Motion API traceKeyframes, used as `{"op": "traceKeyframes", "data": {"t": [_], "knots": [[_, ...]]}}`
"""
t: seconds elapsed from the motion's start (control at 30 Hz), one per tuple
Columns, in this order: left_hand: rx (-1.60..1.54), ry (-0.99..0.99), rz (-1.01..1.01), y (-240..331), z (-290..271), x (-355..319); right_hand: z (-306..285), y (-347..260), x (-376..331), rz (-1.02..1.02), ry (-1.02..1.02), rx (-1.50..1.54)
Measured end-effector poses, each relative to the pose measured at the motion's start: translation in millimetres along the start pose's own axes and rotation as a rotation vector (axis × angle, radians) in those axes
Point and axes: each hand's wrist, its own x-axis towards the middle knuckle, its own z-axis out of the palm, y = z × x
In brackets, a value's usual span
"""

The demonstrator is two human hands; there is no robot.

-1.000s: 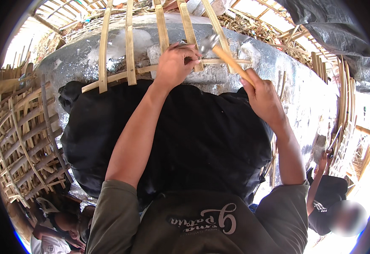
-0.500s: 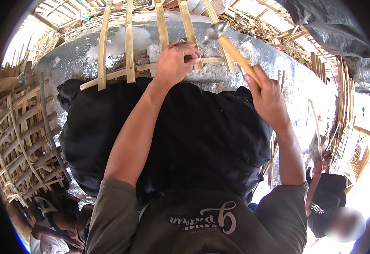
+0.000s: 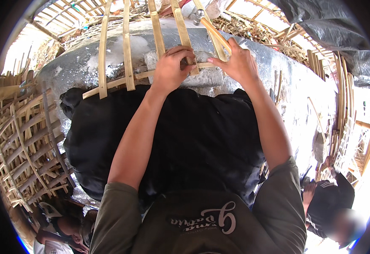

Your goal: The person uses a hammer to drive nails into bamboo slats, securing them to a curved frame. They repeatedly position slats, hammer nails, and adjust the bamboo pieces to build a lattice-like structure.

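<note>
In my right hand (image 3: 241, 63) is a hammer (image 3: 217, 34) with a wooden handle, its metal head raised over the far ends of the bamboo slats. The right thumb stretches toward a crossing of two bamboo pieces. My left hand (image 3: 171, 71) is closed in a pinch at that crossing, against an upright bamboo slat (image 3: 181, 26); whatever lies between its fingertips is too small to make out. Several upright slats lie across one bamboo crosspiece (image 3: 118, 82). Beneath the crossing sits a pale grey block (image 3: 206, 79).
Black cloth (image 3: 193, 131) covers my lap. Woven bamboo panels (image 3: 28, 144) stand at the left, and bamboo strips (image 3: 341, 97) at the right. One person (image 3: 326, 203) works at the lower right, another (image 3: 64, 228) at the lower left. Dark plastic sheeting (image 3: 333, 25) hangs upper right.
My right hand has moved left and away from me with the hammer, closer to the left hand. The left hand stays at the same slat crossing. The person at the right has shifted their arms.
</note>
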Motion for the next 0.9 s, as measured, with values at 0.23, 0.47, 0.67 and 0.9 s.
{"op": "traceKeyframes", "data": {"t": [0.23, 0.47, 0.67, 0.9], "knots": [[0.248, 0.012, 0.169, -10.5, 4.3, -0.3, 24.3, 31.6, 4.0, -0.002, 0.032, -0.016], [0.232, -0.075, 0.162, -1.9, -2.1, 1.1, 24.1, 32.4, 5.0, 0.07, -0.094, 0.03], [0.241, -0.114, 0.097, -0.3, -2.6, 2.5, 25.0, 31.3, 3.7, 0.071, -0.09, 0.043], [0.319, -0.189, 0.119, 2.4, -4.9, 2.2, 32.9, 37.9, 2.4, 0.008, -0.01, 0.055]]}}
